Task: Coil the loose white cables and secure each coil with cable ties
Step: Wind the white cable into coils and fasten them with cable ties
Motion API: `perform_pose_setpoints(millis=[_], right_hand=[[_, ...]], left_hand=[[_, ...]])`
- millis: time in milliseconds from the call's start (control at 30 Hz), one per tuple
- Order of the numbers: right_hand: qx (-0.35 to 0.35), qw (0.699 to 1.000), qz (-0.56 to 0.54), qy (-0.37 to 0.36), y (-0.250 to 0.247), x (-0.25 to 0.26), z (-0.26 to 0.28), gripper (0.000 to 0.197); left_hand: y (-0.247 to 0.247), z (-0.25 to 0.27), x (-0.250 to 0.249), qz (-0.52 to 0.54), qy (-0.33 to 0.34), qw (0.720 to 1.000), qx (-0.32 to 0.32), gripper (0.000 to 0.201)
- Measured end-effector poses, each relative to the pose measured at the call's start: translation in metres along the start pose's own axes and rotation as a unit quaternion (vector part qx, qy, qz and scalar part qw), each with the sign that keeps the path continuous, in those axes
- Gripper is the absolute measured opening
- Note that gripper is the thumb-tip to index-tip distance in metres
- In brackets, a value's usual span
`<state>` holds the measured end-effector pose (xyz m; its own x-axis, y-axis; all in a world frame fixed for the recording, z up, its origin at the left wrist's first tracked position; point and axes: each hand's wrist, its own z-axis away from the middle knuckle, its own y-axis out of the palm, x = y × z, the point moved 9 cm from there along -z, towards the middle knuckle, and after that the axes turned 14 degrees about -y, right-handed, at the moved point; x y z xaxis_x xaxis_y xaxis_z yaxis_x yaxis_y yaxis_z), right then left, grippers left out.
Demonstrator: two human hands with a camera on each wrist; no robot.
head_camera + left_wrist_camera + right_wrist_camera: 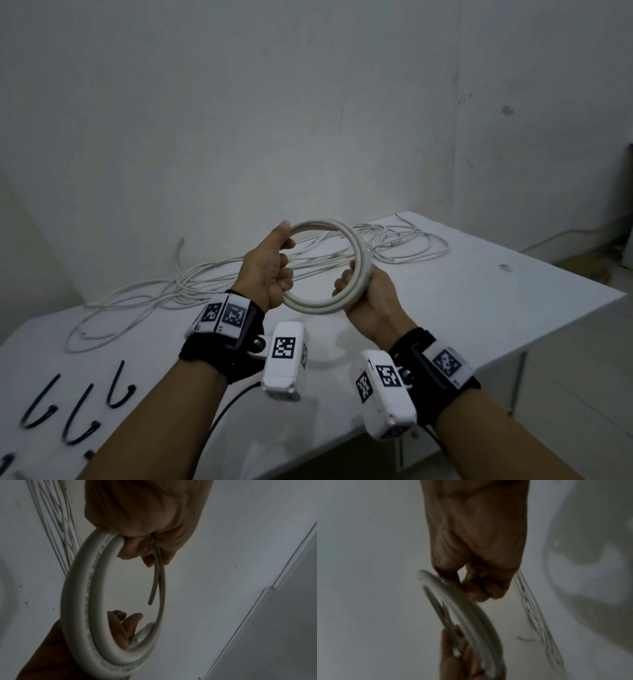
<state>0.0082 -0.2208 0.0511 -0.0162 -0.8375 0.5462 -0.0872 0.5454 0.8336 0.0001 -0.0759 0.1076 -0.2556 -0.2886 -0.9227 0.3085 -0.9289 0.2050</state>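
Down at seven o'clock on the near edge of the white table (pixel 445 308), black cable ties (pixel 80 409) lie in a loose row, each bent into a hook. Up from there, both wrists wear black straps carrying white camera blocks (pixel 284 359) with square black-and-white markers. And here's the action, dead centre: the white cable coil (pixel 359 260) is held up off the table between both hands, a round hoop of several turns. Left hand (pixel 265 270) has the grip closed on the coil's nine o'clock side, thumb stretched up along the rim, fingers curled through the middle. Right hand (pixel 371 301) has the grip wrapped round the coil at about four o'clock, fingers hooked in from outside. From the left wrist view, a short free cable end (pixel 153 588) pokes out from the left fingers (pixel 130 550) and hangs inside the hoop. The right wrist view is blurred, but the curled grip shows. Beyond the hands, towards twelve o'clock, loose white cables (pixel 205 277) sprawl across the table in tangled loops, right up to the white wall (pixel 308 102).
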Motion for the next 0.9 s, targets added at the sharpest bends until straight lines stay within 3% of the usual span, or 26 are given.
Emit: perform_pose_setpoints(millis=[100, 233, 300, 433, 500, 633, 767, 833, 900], right_hand=[[-0.076, 0.995, -0.05, -0.044, -0.012, 0.003, 0.008, 0.039], [-0.179, 0.981, -0.01, -0.08, -0.033, 0.005, 0.022, 0.042], [-0.197, 0.975, 0.024, -0.104, -0.035, 0.009, 0.028, 0.04], [-0.172, 0.971, 0.059, -0.156, -0.031, 0.011, 0.034, 0.02], [-0.172, 0.979, 0.026, -0.103, -0.034, 0.002, 0.028, 0.021], [-0.11, 0.988, -0.045, 0.098, -0.031, -0.026, 0.017, 0.03], [0.044, 0.99, -0.052, 0.124, 0.0, -0.02, 0.016, 0.012], [0.063, 0.988, -0.074, 0.119, 0.004, -0.019, 0.016, 0.013], [0.064, 0.987, -0.088, 0.118, 0.003, -0.02, 0.017, 0.026]], left_hand=[[0.0, -0.004, 0.005, 0.02, -0.015, 1.0, 0.009, 0.038], [0.0, -0.004, 0.01, 0.026, -0.016, 1.0, -0.001, 0.037], [0.0, -0.005, 0.011, 0.031, -0.011, 0.999, -0.014, 0.037], [-0.001, -0.007, 0.012, 0.04, -0.012, 0.999, -0.013, 0.037], [0.0, -0.006, 0.012, 0.028, -0.017, 0.999, 0.004, 0.037], [0.001, -0.002, 0.016, -0.013, -0.017, 1.0, 0.015, 0.036], [-0.005, -0.004, 0.018, -0.025, -0.023, 0.999, -0.011, 0.037], [-0.006, -0.004, 0.018, -0.03, -0.025, 0.999, -0.023, 0.037], [-0.008, -0.005, 0.017, -0.038, -0.019, 0.998, -0.037, 0.037]])
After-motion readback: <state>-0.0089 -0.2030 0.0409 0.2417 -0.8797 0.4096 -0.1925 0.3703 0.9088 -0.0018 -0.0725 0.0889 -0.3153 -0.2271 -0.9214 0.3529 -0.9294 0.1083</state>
